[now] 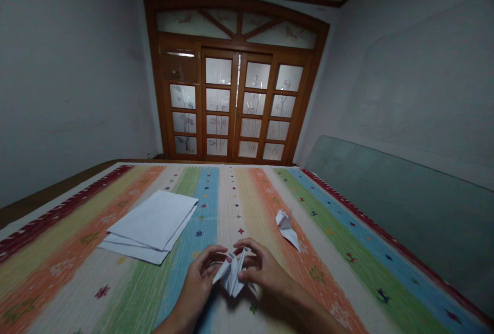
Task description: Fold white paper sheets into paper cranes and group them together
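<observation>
Between my two hands, low in the middle of the head view, is a white folded paper crane (230, 278), its folds partly spread. My left hand (204, 271) pinches its left side, thumb and fingers closed on the paper. On the other side my right hand (259, 267) grips the upright right fold with its thumb in front and fingers behind. Fingers cover parts of the paper. Beyond my right hand, a second folded white paper piece (287, 228) lies on the striped cloth.
A stack of several white paper sheets (154, 221) lies on the left of the striped tablecloth (239, 200). A pale green padded backrest (370, 190) runs along the right side. Wooden doors with glass panes (235, 102) stand beyond the far edge.
</observation>
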`<action>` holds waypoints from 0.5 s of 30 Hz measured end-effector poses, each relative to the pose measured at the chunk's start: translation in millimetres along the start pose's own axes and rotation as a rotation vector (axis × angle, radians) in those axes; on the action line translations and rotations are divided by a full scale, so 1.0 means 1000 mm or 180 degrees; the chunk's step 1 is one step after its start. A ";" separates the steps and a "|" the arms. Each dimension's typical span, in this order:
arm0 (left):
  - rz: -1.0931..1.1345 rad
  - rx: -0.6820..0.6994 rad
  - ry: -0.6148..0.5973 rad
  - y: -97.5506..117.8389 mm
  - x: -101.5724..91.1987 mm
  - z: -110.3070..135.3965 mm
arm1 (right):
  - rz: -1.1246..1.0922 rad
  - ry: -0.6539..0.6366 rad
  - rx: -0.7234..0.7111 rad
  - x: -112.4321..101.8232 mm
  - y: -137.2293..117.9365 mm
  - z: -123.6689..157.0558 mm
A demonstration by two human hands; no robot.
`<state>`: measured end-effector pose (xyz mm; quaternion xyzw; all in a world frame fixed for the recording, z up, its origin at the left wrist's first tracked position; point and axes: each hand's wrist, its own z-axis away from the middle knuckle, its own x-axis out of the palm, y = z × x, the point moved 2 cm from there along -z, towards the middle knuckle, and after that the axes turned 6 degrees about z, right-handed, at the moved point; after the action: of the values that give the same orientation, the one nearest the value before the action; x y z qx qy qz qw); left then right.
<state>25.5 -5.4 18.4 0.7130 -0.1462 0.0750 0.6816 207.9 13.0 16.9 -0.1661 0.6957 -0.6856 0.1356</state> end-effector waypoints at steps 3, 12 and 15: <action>0.0053 0.0104 -0.0108 0.000 0.002 -0.001 | 0.0064 0.0035 -0.0012 0.000 -0.002 0.001; -0.0050 0.0186 0.0059 -0.012 -0.007 -0.006 | 0.0445 0.0143 -0.0181 -0.003 -0.014 0.003; -0.0195 0.0214 0.0282 -0.008 -0.011 -0.005 | 0.0809 0.0456 -0.0420 -0.005 -0.022 0.004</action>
<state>18.2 0.5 7.8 0.7357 -0.0914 0.0905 0.6650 214.7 11.3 38.9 -0.0359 0.7625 -0.6258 0.1601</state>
